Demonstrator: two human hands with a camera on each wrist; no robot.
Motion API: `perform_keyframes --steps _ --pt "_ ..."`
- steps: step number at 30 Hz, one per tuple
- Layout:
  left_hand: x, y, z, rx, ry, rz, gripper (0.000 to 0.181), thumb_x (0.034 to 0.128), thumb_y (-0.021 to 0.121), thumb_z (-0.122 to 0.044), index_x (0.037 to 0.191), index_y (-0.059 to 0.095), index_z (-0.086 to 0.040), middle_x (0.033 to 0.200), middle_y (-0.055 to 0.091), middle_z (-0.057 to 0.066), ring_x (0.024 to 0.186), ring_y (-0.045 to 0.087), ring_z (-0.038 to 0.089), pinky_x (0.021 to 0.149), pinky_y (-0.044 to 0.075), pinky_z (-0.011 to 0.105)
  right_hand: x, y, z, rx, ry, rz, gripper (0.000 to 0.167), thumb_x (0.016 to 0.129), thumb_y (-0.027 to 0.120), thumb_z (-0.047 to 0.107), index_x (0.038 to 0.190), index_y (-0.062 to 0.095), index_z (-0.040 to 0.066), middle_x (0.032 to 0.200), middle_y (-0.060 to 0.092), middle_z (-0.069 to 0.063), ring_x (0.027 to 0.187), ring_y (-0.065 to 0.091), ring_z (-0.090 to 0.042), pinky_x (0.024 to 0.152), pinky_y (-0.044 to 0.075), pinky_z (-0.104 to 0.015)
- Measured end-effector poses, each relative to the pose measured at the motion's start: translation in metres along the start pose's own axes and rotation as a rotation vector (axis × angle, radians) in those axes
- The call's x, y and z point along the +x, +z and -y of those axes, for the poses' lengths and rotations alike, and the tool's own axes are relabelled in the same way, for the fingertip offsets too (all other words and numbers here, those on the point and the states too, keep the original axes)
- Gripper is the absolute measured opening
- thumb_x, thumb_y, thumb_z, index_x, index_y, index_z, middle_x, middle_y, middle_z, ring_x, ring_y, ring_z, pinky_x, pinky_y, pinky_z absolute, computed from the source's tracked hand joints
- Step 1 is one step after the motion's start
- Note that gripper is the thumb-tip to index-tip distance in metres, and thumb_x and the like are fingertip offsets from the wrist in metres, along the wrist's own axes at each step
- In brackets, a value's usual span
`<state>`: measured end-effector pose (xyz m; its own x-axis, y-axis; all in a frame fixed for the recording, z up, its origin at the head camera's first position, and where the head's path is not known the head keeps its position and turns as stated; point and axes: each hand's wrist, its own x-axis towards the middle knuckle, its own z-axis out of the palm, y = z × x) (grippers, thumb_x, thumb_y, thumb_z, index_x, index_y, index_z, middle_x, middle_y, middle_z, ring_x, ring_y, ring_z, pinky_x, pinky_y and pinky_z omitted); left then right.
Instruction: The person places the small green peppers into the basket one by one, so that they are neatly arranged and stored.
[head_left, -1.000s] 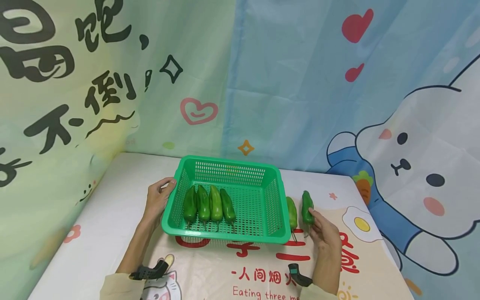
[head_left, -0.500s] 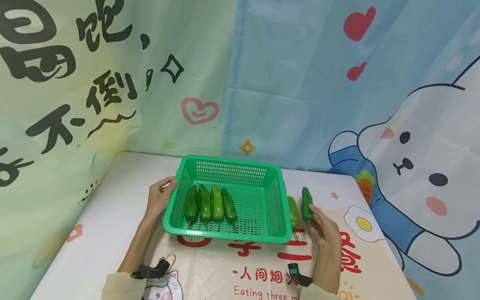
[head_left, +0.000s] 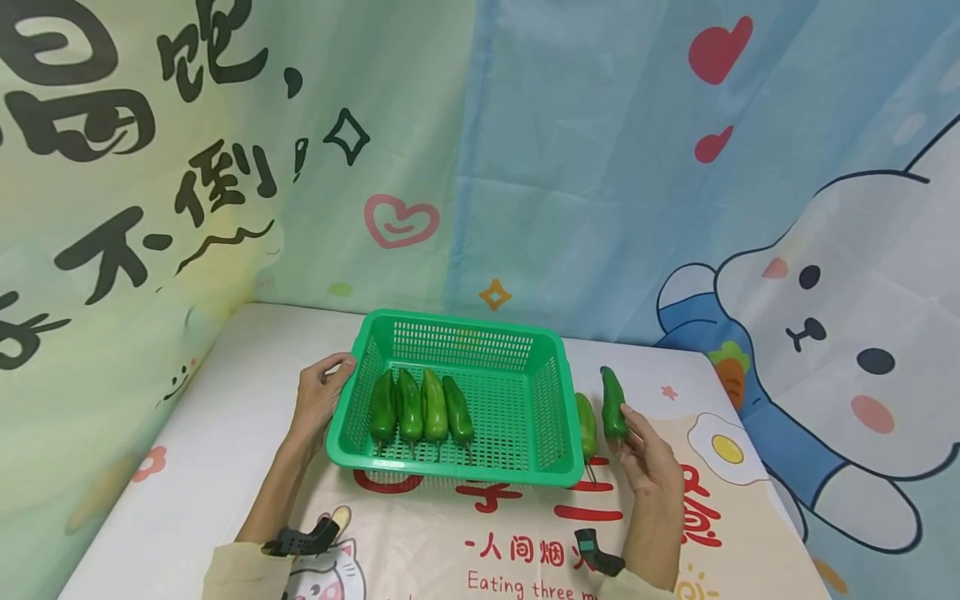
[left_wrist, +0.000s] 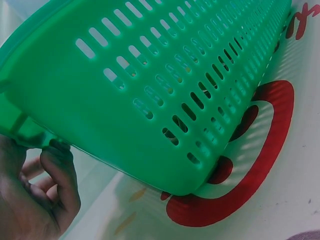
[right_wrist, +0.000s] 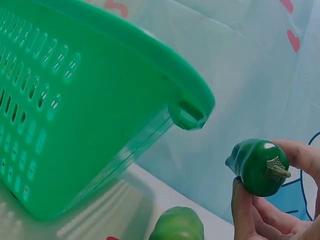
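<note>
A green plastic basket point(head_left: 498, 421) with slotted sides stands on the table. Inside it, toward the left, several green peppers point(head_left: 433, 408) lie side by side, stems toward me. My left hand point(head_left: 317, 400) holds the basket's left rim, thumb and fingers at its edge in the left wrist view. Right of the basket, my right hand point(head_left: 651, 458) pinches a dark green pepper point(head_left: 612, 404) between thumb and fingers. The right wrist view shows this held pepper point(right_wrist: 262, 167) stem-end on, above the table. Another, lighter pepper point(head_left: 587, 425) lies close against the basket's right side, partly hidden by the rim.
A printed cloth point(head_left: 525, 533) covers the table. Behind the table and to its left hang printed curtains point(head_left: 555, 208), close to the basket's far side. The right half of the basket's floor shows bare mesh.
My right hand has lifted its pepper slightly and moved it a little away from me, its tip now higher in view. The left hand and basket have stayed put.
</note>
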<state>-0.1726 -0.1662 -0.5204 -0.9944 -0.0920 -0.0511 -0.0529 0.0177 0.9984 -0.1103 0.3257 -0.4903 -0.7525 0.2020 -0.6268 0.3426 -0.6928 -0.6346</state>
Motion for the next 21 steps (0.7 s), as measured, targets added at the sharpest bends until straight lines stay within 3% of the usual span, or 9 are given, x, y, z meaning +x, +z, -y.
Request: perform_keyframes --steps 10,17,21 --pt "-0.001 0.0 -0.001 0.01 -0.011 -0.004 0.048 0.1151 0.059 -0.034 0.145 0.064 0.003 0.099 0.085 0.001 0.074 0.078 0.003 0.068 0.067 0.021 -0.005 0.005 0.0 0.01 0.01 0.011 0.017 0.095 0.087 0.032 0.089 0.083 0.017 0.104 0.073 0.002 0.104 0.071 -0.007 0.102 0.063 -0.02" --pt "-0.001 0.0 -0.002 0.03 -0.003 -0.007 0.048 0.1152 0.059 -0.033 0.146 0.064 0.004 0.102 0.085 0.007 0.074 0.078 0.003 0.068 0.067 0.021 -0.011 0.009 0.001 -0.014 -0.007 0.038 0.018 0.097 0.086 0.033 0.09 0.084 0.016 0.103 0.075 0.003 0.104 0.072 -0.008 0.101 0.063 -0.02" --pt "-0.001 0.0 -0.002 0.02 -0.003 -0.006 0.048 0.1151 0.059 -0.033 0.145 0.064 0.004 0.1 0.085 0.003 0.074 0.078 0.002 0.068 0.067 0.021 -0.015 0.013 0.001 -0.013 -0.007 0.041 0.018 0.096 0.086 0.033 0.09 0.086 0.016 0.101 0.078 0.002 0.103 0.073 -0.008 0.1 0.064 -0.019"
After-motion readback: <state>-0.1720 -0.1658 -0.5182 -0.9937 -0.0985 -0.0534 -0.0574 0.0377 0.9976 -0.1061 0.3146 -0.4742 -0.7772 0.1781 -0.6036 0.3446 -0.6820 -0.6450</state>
